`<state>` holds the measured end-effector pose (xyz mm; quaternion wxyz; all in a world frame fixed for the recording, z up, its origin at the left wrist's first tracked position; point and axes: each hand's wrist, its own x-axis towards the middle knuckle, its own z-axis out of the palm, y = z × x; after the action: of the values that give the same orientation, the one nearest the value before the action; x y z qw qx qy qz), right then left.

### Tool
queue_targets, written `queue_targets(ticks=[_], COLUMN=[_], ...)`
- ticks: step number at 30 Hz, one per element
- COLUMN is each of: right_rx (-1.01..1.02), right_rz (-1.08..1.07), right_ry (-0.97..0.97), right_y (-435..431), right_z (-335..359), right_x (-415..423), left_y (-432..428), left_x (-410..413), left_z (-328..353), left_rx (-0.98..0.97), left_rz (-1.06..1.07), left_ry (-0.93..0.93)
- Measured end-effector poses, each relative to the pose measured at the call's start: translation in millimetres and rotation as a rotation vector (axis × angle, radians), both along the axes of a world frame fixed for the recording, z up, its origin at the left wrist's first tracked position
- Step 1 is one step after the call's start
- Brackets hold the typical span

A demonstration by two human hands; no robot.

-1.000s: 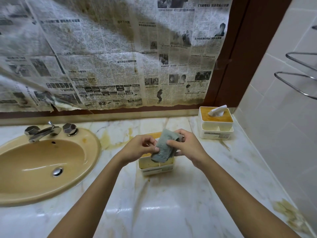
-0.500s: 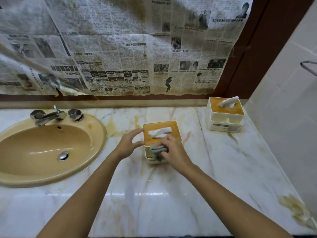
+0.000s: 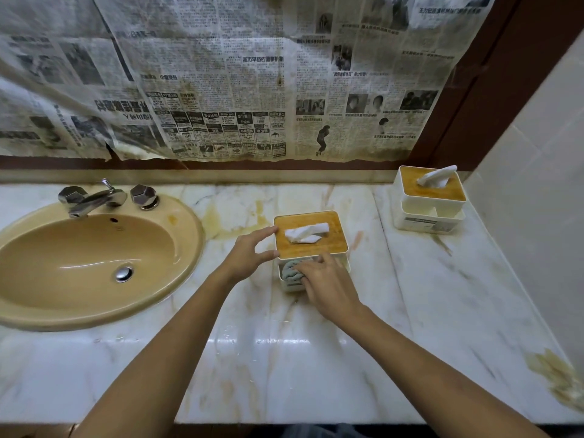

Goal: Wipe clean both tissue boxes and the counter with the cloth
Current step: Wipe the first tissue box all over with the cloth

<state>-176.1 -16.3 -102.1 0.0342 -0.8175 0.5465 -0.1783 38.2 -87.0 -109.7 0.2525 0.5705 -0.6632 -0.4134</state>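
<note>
Working right hand (image 3: 328,286) just below centre of the frame, fingers curled over a bunched grey cloth (image 3: 292,274) and pressing it against the front wall of the near tissue box (image 3: 311,248). Alongside, left hand (image 3: 249,252) bracing the same box, forefinger and thumb spanning the left edge of its wooden lid in a light pinch. Box at centre of the marble worktop (image 3: 442,295), white tissue poking from the lid slot. Second, far tissue box (image 3: 431,210) at upper right against the back ledge, well apart from both hands. Near box judged light and likely to slide on glossy stone: hollow plastic shell, mostly paper inside, so needing that bracing hand set against the push of the wipe. Lid possibly loose-fitting, so better held by the walls low down than lifted by the top. Protruding tissue soft, easily snagged or dampened, best skirted. Cloth soft and limp, conforming to corners, easiest kept wadded under the fingertips rather than pinched by one edge. Yellow-brown staining on the worktop beside the basin (image 3: 94,241) at left, and a heavier stain patch (image 3: 556,380) at lower right, probably wanting firmer pressure than the boxes. Wiping of the near box judged under way, with the far box and worktop seemingly not yet done.
</note>
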Motion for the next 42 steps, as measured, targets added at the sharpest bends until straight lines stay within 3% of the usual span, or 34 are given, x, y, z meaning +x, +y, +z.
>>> queue_targets(ticks=[7,14,18,21,26,29,34,38,42], right_rx=[0.214,0.057,0.154,0.242,0.144,0.086,0.195,-0.039,-0.186], right_rz=[-0.019,-0.088,0.018,0.002,-0.015,0.001,-0.032,-0.083,-0.123], right_ry=[0.096,-0.385,-0.322,-0.398,-0.548,-0.391,-0.147,-0.212,-0.123], right_y=[-8.6,-4.5,0.3,-3.9,-3.2,0.5,-5.9,-7.2,-4.6], right_z=[1.9,0.3,-15.0,-19.1,-11.0,-16.1,-12.1,2.2,-1.5], right_x=[13.7,1.2,15.8,17.4,-3.9,-3.5,17.9,1.4,-17.5], left_y=[0.0,-1.5,-1.2,-1.0,-1.6,-0.9,0.8,2.4,5.6], left_x=[0.6,2.9,3.3,3.6,4.7,3.8,2.6,-0.2,-2.2], left_z=[-2.0,-5.0,-6.1,-5.1,-6.0,-4.9,-1.0,2.8,5.6], left_rx=[0.007,0.023,0.021,0.015,0.021,0.029,0.045,0.071,0.081], left_rz=[0.005,0.020,0.027,0.033,0.037,0.042,0.043,0.042,0.048], left_ry=[0.027,0.072,0.075,0.056,0.055,0.049,0.053,0.068,0.070])
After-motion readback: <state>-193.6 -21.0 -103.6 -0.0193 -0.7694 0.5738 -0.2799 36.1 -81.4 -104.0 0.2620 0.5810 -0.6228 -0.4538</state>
